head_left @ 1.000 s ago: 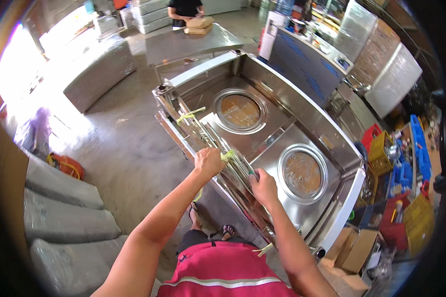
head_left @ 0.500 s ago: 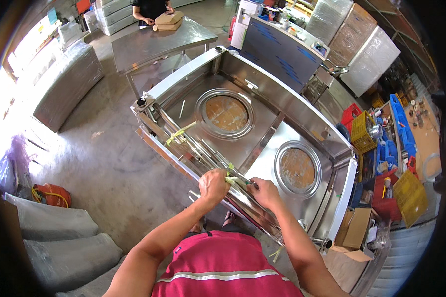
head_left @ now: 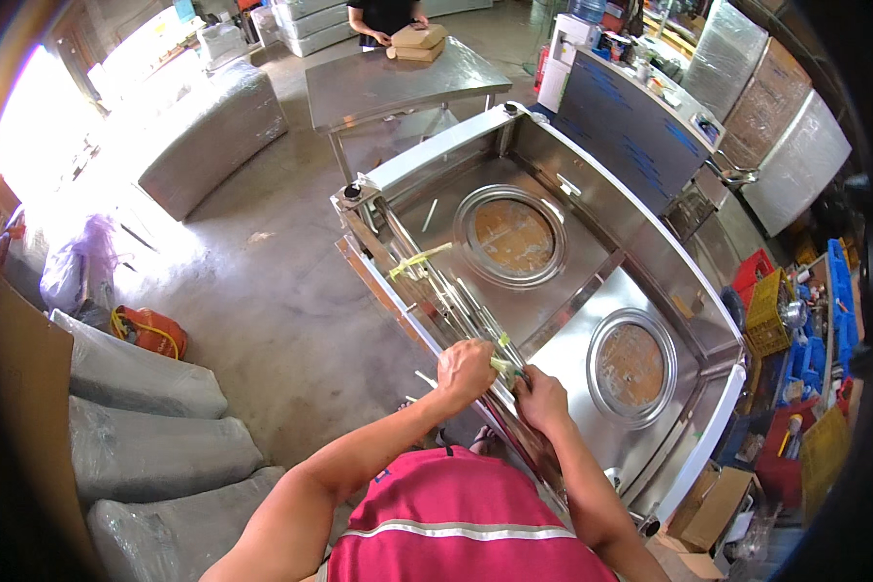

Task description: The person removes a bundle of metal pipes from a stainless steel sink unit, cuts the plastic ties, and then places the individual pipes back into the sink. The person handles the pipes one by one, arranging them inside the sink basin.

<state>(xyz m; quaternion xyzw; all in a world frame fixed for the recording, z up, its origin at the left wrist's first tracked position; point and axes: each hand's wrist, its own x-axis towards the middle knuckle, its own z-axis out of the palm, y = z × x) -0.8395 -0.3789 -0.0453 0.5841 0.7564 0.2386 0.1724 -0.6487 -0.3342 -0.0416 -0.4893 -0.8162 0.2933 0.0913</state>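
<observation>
A large stainless steel frame (head_left: 570,186), like an upturned stove stand, lies before me with two round ringed openings, the far ring (head_left: 460,231) and the near ring (head_left: 671,361). Along its near side runs a bundle of thin metal tubes (head_left: 464,308), bound with yellow-green tie strips (head_left: 419,260). My left hand (head_left: 467,371) is closed in a fist on a tie strip (head_left: 502,368) at the bundle's middle. Close beside it, my right hand (head_left: 541,396) is closed around a small dark and green thing, mostly hidden by the fingers, against the tubes.
A steel table (head_left: 407,85) stands beyond the frame, with a person (head_left: 386,21) handling cardboard pieces (head_left: 418,41) there. Wrapped grey packages (head_left: 145,448) lie at left, near an orange bag (head_left: 151,332). Crates (head_left: 768,312) and an open carton (head_left: 712,509) stand at right.
My view has turned left, so the scene sits farther right in the picture. Both hands stay at the same tie on the tubes, still closed.
</observation>
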